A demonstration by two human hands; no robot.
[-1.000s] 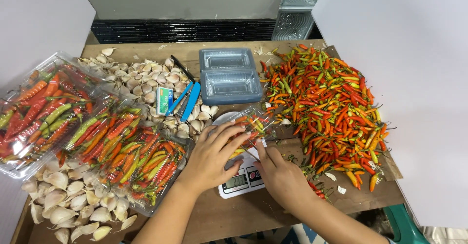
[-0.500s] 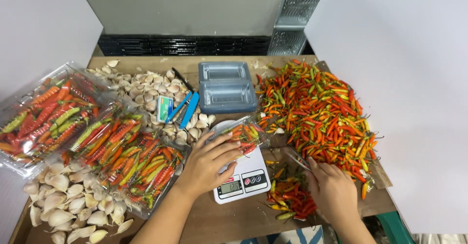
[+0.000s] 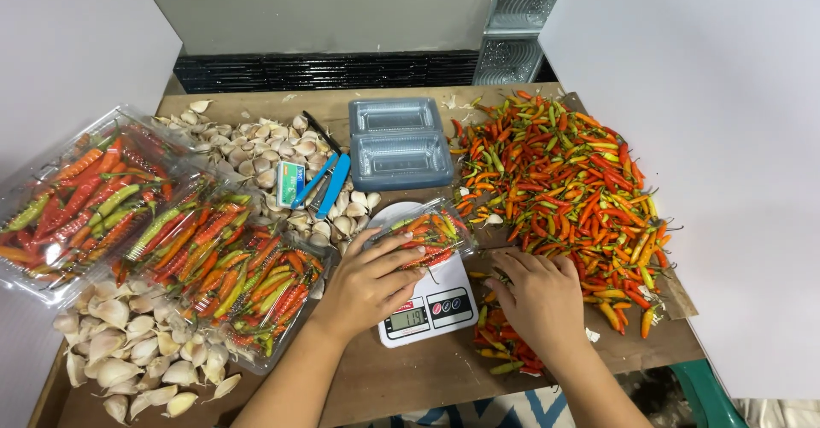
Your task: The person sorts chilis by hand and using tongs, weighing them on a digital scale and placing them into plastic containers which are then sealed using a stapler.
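Left hand (image 3: 369, 284) clamped on chilli tray (image 3: 424, 233); right hand (image 3: 538, 301) spread flat over chillies (image 3: 500, 342).

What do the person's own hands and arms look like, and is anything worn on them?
The left hand and right hand are bare: no gloves, rings, watch or bracelet show. Both forearms are uncovered up to the lower edge of the picture, so no sleeve is in view. The fingernails look short and unpainted, with no markings that I can tell.

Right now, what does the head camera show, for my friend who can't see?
A left hand steadies a clear tray of chillies on a white kitchen scale, while the right hand rests on loose chillies piled beside it.
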